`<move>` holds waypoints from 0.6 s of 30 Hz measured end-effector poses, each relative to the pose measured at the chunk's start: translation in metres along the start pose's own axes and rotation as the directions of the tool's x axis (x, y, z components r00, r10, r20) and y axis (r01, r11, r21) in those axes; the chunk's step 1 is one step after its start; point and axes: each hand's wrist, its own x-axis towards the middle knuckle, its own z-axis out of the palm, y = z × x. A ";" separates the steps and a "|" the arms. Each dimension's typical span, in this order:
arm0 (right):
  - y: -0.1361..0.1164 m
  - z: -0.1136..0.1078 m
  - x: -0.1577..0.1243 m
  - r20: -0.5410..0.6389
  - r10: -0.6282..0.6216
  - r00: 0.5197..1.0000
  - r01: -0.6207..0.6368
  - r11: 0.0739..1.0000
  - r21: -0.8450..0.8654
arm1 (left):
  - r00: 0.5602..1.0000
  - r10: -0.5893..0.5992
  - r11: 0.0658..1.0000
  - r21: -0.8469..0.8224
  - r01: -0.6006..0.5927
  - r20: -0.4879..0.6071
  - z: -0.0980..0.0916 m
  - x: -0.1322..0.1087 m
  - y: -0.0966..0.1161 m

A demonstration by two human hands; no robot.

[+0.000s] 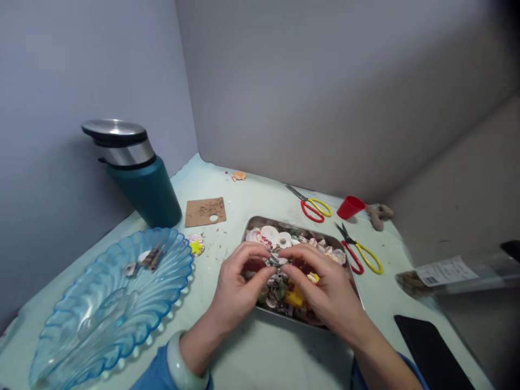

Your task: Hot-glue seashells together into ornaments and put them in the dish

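Note:
Over a metal tray (357, 295) of shells, buttons and other trinkets, both my hands meet fingertip to fingertip. Between them is a small greyish piece (275, 259), too small and covered for me to tell its kind. My left hand (241, 281) pinches it from the left with thumb and forefinger. From the right, the thumb and forefinger of my right hand (325, 287) close on it too. White shells (270, 236) lie at the far side of the tray, and a yellow piece (295, 296) shows below my fingers. My hands hide the tray's middle.
A blue scalloped glass dish (97, 309) with a few small pieces stands left, before a teal bottle (144, 189). Brown card (205, 210) lies behind. At right are yellow-and-red scissors (312, 208), a second pair of scissors (359, 252), a red cup (350, 207) and a black phone-like slab (434, 352).

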 end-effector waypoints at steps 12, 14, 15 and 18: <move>0.000 0.006 -0.002 0.040 0.081 0.996 -0.082 0.996 0.025 | 0.999 0.039 0.994 0.102 -0.042 0.023 0.000 0.001 0.004; 0.001 0.007 -0.002 0.051 0.104 0.993 -0.106 0.993 0.045 | 1.000 -0.001 0.995 0.096 0.000 0.010 0.001 -0.001 0.003; 0.001 0.007 -0.002 0.061 0.118 0.991 -0.122 0.991 0.059 | 1.000 -0.029 0.996 0.089 0.029 0.004 0.001 -0.002 0.002; 0.001 0.005 -0.001 0.097 0.171 0.981 -0.181 0.977 0.110 | 0.996 -0.085 0.996 0.042 0.084 0.009 0.001 -0.004 0.002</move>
